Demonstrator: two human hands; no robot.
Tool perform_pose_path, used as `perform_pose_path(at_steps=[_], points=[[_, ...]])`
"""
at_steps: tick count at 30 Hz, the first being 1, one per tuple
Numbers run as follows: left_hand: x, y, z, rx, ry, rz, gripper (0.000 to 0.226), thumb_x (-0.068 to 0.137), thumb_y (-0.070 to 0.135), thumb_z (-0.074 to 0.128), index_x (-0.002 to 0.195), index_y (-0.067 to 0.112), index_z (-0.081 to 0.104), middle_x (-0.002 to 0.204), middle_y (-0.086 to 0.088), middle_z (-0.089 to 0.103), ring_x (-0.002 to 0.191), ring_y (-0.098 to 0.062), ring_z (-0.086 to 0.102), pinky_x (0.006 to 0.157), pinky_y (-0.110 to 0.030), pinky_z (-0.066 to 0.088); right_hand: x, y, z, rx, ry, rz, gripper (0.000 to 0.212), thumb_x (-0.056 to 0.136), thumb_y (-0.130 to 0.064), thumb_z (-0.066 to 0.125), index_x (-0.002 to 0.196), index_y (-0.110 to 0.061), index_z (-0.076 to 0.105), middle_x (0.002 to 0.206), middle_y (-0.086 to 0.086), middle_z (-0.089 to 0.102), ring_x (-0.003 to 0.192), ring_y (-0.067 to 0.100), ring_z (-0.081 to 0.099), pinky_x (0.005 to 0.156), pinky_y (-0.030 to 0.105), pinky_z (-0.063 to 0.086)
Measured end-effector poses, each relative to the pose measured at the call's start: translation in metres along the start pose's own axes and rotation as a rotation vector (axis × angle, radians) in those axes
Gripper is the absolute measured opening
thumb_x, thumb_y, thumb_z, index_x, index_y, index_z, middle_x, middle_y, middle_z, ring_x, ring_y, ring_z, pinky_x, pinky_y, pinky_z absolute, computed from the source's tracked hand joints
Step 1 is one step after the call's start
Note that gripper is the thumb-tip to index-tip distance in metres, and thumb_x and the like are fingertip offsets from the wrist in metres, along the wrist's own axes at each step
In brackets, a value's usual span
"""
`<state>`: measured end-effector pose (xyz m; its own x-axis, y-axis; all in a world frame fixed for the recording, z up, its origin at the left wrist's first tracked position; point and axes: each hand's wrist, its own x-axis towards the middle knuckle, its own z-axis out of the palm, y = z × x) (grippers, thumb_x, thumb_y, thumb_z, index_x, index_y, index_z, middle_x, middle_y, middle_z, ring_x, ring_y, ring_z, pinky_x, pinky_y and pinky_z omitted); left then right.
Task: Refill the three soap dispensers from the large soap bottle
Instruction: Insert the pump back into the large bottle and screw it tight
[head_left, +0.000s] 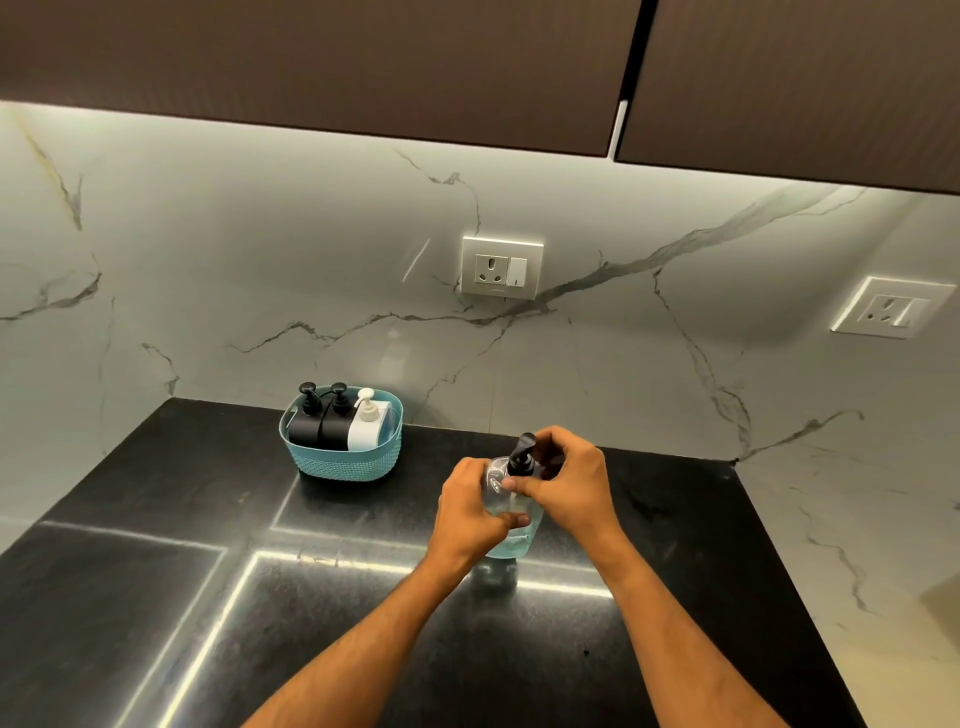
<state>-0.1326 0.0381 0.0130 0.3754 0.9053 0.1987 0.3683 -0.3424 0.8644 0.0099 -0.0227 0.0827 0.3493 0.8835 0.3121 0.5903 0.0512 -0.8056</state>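
The bottle (511, 525) stands upright on the table (156, 597), left hand (470, 512) wrapped round its body. Right hand (571, 480) fingers (519, 484) close around the pump (521, 457). Three dispensers (337, 423) sit in a basket (343, 460), well apart

White marble-veined wall (260, 270) with two sockets (502, 267), dark brown cabinets (363, 57) above, underlit; polished black stone countertop (130, 597) below.

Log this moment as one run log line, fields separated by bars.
left hand holds clear soap bottle | right hand on black pump top | three dispensers in teal basket | none refilled yet
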Motion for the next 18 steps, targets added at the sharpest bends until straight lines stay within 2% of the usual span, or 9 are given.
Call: perform_pose_path(at_steps=[2,4,7,8,10,13,18], points=[[0.001,0.000,-0.001,0.002,-0.002,0.002,0.062,0.064,0.030,0.099,0.113,0.028,0.062,0.109,0.010,0.061,0.100,-0.007,0.064,0.084,-0.018,0.054,0.001,-0.001,0.001,0.018,0.012,0.024,0.048,0.062,-0.024,0.099,0.094,-0.016,0.065,0.085,-0.008,0.069,0.078,0.000,0.065,0.066,0.011,0.051],[0.002,-0.002,-0.002,0.003,0.000,-0.001,0.062,0.063,0.030,0.099,0.114,0.028,0.063,0.109,0.011,0.061,0.100,-0.007,0.064,0.085,-0.022,0.056,0.001,0.000,0.002,0.033,-0.005,0.016,0.051,0.064,-0.025,0.098,0.103,-0.019,0.067,0.093,-0.009,0.071,0.086,0.002,0.067,0.073,0.013,0.055],[0.004,-0.005,-0.003,0.004,0.007,-0.008,0.064,0.062,0.032,0.099,0.116,0.027,0.064,0.109,0.010,0.062,0.101,-0.008,0.064,0.087,-0.027,0.058,0.003,0.003,0.001,0.021,-0.031,-0.007,0.050,0.071,-0.015,0.093,0.116,-0.018,0.072,0.104,-0.005,0.072,0.096,0.008,0.069,0.084,0.025,0.060],[0.004,-0.005,-0.003,0.006,0.005,-0.009,0.065,0.062,0.032,0.099,0.116,0.027,0.064,0.109,0.010,0.062,0.102,-0.009,0.064,0.088,-0.027,0.058,0.003,0.003,0.002,0.010,-0.034,-0.009,0.046,0.072,-0.013,0.092,0.114,-0.016,0.073,0.102,-0.003,0.073,0.094,0.008,0.069,0.083,0.026,0.061],[0.006,-0.006,-0.002,0.005,-0.003,-0.007,0.065,0.062,0.030,0.099,0.116,0.028,0.063,0.110,0.010,0.062,0.103,-0.011,0.065,0.089,-0.028,0.059,0.004,0.002,0.003,0.011,-0.026,0.003,0.040,0.068,-0.015,0.094,0.103,-0.014,0.073,0.092,-0.004,0.073,0.084,0.006,0.069,0.073,0.019,0.058],[0.008,-0.006,-0.002,0.005,-0.011,-0.005,0.066,0.063,0.029,0.100,0.117,0.026,0.063,0.111,0.009,0.061,0.102,-0.011,0.065,0.089,-0.029,0.060,0.007,0.001,0.004,0.018,-0.018,0.024,0.044,0.064,-0.021,0.098,0.095,-0.017,0.067,0.086,-0.007,0.069,0.077,0.005,0.066,0.067,0.013,0.052],[0.011,-0.007,-0.004,0.008,-0.002,0.001,0.068,0.062,0.035,0.100,0.119,0.025,0.064,0.111,0.010,0.062,0.102,-0.010,0.064,0.090,-0.031,0.060,0.009,0.002,0.003,0.041,-0.070,-0.030,0.045,0.077,-0.015,0.089,0.118,-0.019,0.073,0.105,-0.002,0.070,0.098,0.012,0.068,0.084,0.019,0.058]])
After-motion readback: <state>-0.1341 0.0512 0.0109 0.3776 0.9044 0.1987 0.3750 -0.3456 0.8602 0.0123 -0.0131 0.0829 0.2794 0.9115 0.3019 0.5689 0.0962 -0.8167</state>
